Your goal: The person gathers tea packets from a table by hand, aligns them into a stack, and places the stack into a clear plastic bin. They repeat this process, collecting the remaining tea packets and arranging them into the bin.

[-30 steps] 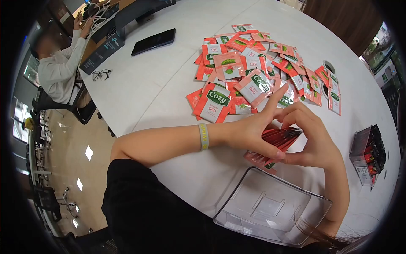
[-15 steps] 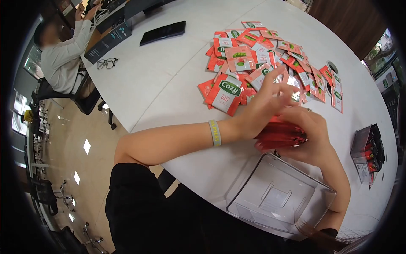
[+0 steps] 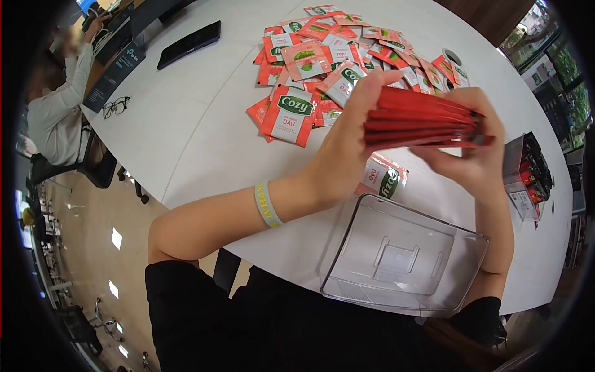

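A stack of red tea sachets is held up above the table, its layered edges facing me. My left hand grips the stack's left end, and my right hand is closed around the right end. One Cozy tea sachet lies on the table below the stack, its left side partly behind my left hand. Closer to me stands a clear plastic bin with slots in its floor. Beyond my hands spreads a loose pile of red and pink Cozy sachets.
A black phone, eyeglasses and a dark box lie on the left. At right stands a clear container of dark and red packets. A round table hole is at the back. A person in white sits at left.
The stack has risen, and my left hand has closed on its left end. A single sachet now shows on the table beneath. The view has shifted, moving the surroundings up and left.
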The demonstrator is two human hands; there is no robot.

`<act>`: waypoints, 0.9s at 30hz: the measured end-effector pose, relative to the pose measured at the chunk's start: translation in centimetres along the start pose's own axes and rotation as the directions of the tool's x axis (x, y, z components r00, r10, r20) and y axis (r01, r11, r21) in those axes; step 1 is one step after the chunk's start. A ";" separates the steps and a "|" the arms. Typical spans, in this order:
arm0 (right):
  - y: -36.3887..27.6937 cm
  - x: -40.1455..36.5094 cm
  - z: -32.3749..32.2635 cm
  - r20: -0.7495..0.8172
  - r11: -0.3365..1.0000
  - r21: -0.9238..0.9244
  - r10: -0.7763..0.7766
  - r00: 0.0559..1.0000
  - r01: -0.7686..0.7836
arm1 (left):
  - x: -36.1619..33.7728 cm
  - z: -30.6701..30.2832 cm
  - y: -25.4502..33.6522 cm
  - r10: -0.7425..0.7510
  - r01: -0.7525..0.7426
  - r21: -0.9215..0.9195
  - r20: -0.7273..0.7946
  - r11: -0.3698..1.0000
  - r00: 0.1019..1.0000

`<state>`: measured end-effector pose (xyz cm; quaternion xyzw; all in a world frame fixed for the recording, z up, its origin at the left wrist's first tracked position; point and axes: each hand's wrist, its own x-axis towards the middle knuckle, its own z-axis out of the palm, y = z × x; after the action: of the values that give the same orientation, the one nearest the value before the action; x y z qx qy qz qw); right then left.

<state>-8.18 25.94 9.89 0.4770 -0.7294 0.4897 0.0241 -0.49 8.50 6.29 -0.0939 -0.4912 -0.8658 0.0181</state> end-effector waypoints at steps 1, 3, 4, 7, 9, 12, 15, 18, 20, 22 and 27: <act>0.1 0.1 0.6 -0.007 1.000 -0.001 0.000 1.000 0.000 | 0.1 0.1 -0.7 -0.003 0.003 0.003 0.006 1.000 1.000; 0.4 0.4 1.5 0.021 0.996 -0.001 -0.084 0.996 0.084 | 0.2 0.2 -1.8 0.005 -0.010 -0.071 -0.070 0.997 0.998; 0.1 0.5 1.8 0.081 0.997 0.001 -0.081 0.993 0.082 | 0.3 0.3 -2.2 0.004 -0.008 -0.069 -0.065 0.998 0.998; 0.7 0.4 2.7 0.055 0.999 0.051 -0.013 0.998 0.010 | 0.6 0.4 -2.3 -0.044 0.036 -0.067 -0.123 0.997 0.991; 1.4 0.4 3.0 0.037 0.998 0.027 -0.062 0.997 0.061 | 0.9 0.3 -1.9 -0.071 0.059 -0.093 -0.129 0.994 0.989; 2.2 0.4 3.5 0.025 0.993 0.029 -0.116 0.993 0.116 | 1.3 0.1 -1.7 -0.106 0.092 -0.129 -0.101 0.987 0.989; 2.6 0.5 3.8 -0.003 0.985 0.107 -0.133 0.991 0.132 | 1.4 0.1 -1.3 -0.137 0.120 -0.139 -0.121 0.983 0.983; 2.8 0.5 3.4 0.004 0.967 -0.019 -0.254 0.967 0.254 | 1.7 -0.4 -1.4 -0.054 0.060 -0.131 0.053 0.990 0.997; 2.7 0.3 3.1 -0.060 0.967 0.109 -0.223 0.973 0.229 | 1.8 -0.2 -1.1 0.006 0.006 -0.122 0.098 0.992 0.995; 2.8 0.3 2.0 -0.094 0.974 0.055 -0.213 0.972 0.219 | 1.6 0.2 -0.5 0.062 -0.044 -0.124 0.138 0.991 0.989; 1.3 -3.0 -5.2 -0.255 0.994 -0.092 -0.081 0.963 0.059 | 0.7 -2.9 2.2 -0.172 -0.068 0.446 0.475 0.893 0.863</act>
<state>-9.70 31.87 10.23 0.4332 -0.7226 0.5156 0.1564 -1.36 4.93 6.84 -0.2956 -0.6668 -0.6746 -0.1135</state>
